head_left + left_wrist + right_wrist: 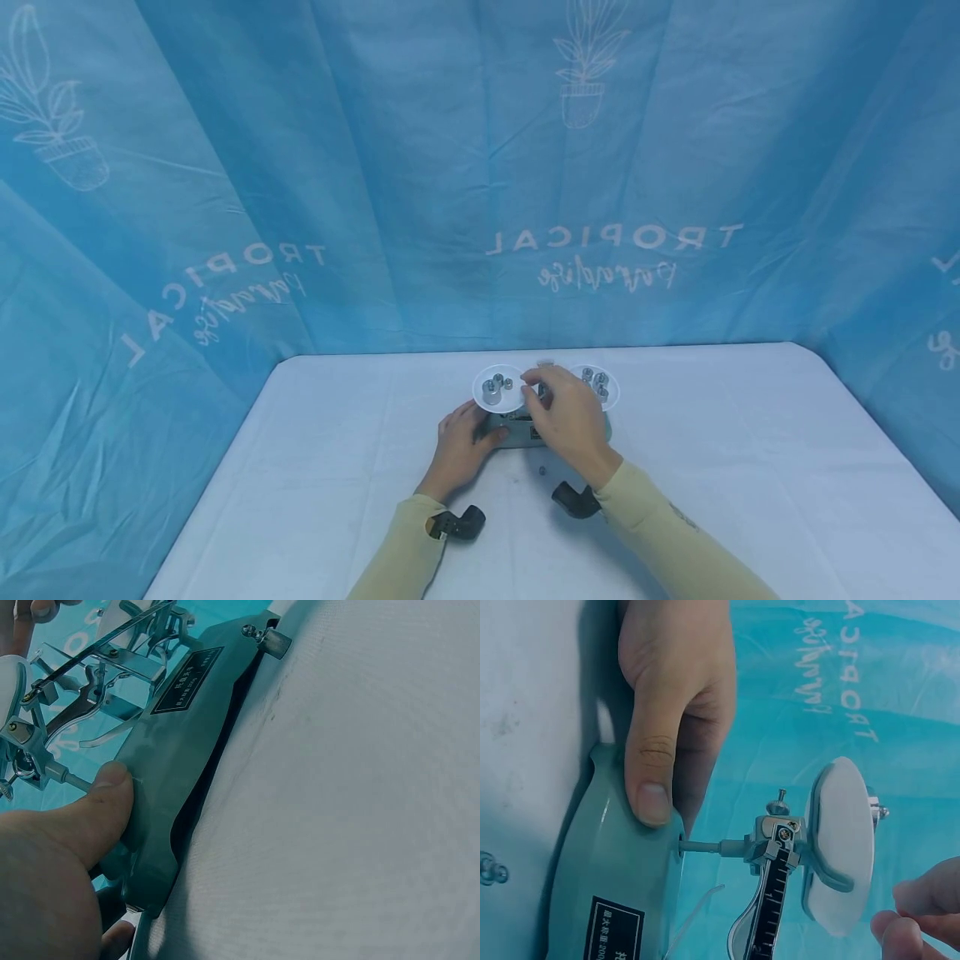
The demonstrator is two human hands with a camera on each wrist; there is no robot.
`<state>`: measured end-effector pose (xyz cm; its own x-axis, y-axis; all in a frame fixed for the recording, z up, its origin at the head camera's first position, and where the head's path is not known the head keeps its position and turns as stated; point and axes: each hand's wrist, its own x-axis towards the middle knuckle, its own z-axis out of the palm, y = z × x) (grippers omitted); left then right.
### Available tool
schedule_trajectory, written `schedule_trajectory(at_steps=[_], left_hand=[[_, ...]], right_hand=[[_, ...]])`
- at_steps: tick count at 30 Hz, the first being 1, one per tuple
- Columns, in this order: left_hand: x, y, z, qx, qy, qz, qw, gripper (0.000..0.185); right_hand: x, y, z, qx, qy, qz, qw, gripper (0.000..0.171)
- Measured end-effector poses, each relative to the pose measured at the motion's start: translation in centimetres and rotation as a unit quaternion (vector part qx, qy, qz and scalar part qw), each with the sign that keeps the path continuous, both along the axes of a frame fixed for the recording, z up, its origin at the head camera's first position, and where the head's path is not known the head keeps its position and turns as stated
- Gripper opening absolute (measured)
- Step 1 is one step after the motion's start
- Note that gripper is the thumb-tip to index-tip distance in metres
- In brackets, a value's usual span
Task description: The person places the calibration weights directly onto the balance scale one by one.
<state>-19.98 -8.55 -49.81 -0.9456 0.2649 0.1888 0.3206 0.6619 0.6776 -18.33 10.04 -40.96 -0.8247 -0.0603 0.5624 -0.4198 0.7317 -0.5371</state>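
Observation:
A grey-green balance scale (517,435) stands on the table with two round white pans. The left pan (483,407) carries a larger metal weight (491,393) and smaller ones; several weights (602,380) sit on the right pan (615,392). My left hand (459,450) grips the left end of the base, thumb (112,791) across its front. Above the beam, my right hand (573,421) has thumb and index fingertips close together at the left pan's right edge. I cannot tell whether a small piece is between them. The black ruled beam (771,907) shows in the right wrist view.
A small metal weight (274,643) lies on the white-covered table (712,467) in front of the base. Blue printed curtains (487,167) hang behind and at both sides. Black wrist cameras (468,522) stick out from both sleeves.

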Motion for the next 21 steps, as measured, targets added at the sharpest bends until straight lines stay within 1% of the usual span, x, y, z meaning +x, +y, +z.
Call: schedule_trajectory(at_steps=[11,21], left_hand=[[0.1,0.0,0.1,0.000,0.003,-0.001,1.0000,0.056],[0.0,0.0,0.1,0.001,-0.003,0.000,1.0000,0.058]], right_hand=[[1.4,0.8,-0.1,-0.009,0.000,0.019,1.000,0.011],[2.2,1.6,-1.0,-0.018,0.016,0.040,0.999,0.014]])
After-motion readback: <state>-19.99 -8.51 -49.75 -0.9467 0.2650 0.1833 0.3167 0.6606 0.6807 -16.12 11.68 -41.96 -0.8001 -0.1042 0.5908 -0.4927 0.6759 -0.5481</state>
